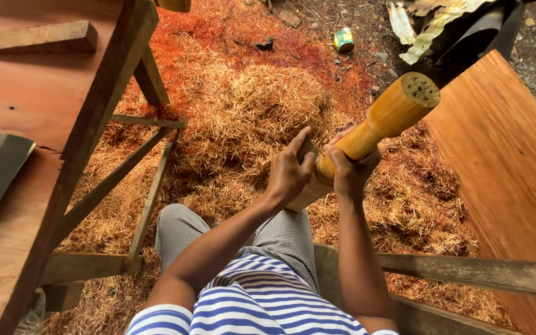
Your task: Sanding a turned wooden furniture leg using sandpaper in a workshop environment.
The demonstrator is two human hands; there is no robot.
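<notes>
I hold the wooden mallet (373,127) up over my lap, its long axis slanting from lower left to the round head at upper right. My right hand (350,169) has its fingers closed tight around the handle; my left hand (290,170) grips just beside it, thumb raised, nearer the lower end.

Both hands (317,170) around wooden mallet (383,121)
</notes>
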